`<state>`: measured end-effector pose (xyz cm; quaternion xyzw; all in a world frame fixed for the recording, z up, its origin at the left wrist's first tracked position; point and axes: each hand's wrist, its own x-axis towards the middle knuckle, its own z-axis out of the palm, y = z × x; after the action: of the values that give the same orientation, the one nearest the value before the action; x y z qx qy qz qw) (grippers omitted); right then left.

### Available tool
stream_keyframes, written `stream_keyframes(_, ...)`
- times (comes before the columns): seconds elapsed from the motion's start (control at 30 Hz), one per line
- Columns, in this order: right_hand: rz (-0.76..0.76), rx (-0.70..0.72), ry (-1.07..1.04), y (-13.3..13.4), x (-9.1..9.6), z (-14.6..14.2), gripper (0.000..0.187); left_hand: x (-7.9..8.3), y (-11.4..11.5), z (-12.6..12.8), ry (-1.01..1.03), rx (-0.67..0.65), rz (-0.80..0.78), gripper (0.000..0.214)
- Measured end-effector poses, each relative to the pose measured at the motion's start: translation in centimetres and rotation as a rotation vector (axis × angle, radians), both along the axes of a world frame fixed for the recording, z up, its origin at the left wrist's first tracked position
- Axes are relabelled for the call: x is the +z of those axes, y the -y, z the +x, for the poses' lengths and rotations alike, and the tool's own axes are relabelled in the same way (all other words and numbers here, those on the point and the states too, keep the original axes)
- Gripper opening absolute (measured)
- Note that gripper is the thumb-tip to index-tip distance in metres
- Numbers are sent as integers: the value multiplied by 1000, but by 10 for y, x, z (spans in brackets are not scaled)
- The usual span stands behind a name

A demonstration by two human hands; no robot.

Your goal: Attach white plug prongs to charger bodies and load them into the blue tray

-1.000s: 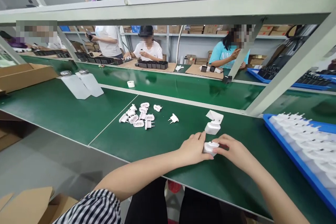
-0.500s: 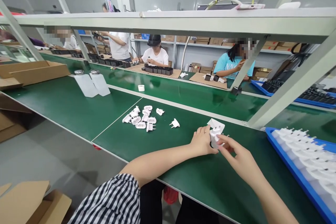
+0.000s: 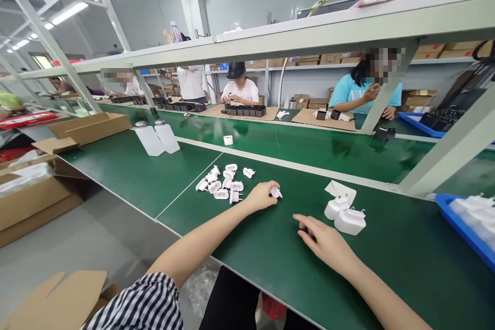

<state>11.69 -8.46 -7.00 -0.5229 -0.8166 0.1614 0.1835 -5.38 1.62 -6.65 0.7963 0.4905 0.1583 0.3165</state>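
Observation:
My left hand (image 3: 263, 196) reaches out over the green bench, its fingertips closed around a small white two-pin plug piece (image 3: 276, 192). My right hand (image 3: 323, 240) is open over the bench with fingers apart and nothing in it. Two white charger bodies with metal pins stand to its right: a nearer charger (image 3: 350, 221) and another charger (image 3: 335, 207) touching it. Behind them a white folded piece (image 3: 341, 191) lies against the pair. Left of my left hand is a loose pile of white plug pieces (image 3: 221, 194), some on their sides, some showing oval faces.
A blue tray (image 3: 460, 229) with rows of white chargers borders the right side. Two translucent bottles (image 3: 150, 139) stand at the left, near a cardboard box (image 3: 93, 129). A slanted metal post (image 3: 433, 144) rises behind the chargers. Co-workers sit across the green belt (image 3: 294, 149).
Both hands have left the white chargers, which now stand on the bench. My left hand has moved left and taken hold of the single plug piece; my right hand is empty. The view has shifted left.

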Motion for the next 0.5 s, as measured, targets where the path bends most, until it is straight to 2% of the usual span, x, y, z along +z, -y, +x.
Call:
stream_keyframes(0.1, 110, -72, -10, 0, -2, 3, 39, 4, 13, 5, 280, 25, -363, 43)
stream_keyframes(0.17, 139, -25, -4, 2, 1, 0, 38, 10, 27, 8, 364, -6, -622, 42)
stream_keyframes(0.23, 91, 48, -14, 6, 5, -4, 34, 15, 42, 10, 382, -25, -811, 39)
stream_keyframes(0.33, -59, 104, -54, 13, 9, -9, 34, 19, 62, 13, 430, -15, -1013, 33)
stream_keyframes(0.43, -170, 128, -35, 18, 11, -10, 47, 21, 71, 15, 472, -85, -1148, 23)
stream_keyframes(0.5, -175, 137, -21, 18, 10, -9, 43, 27, 66, 14, 282, -198, -1115, 21)
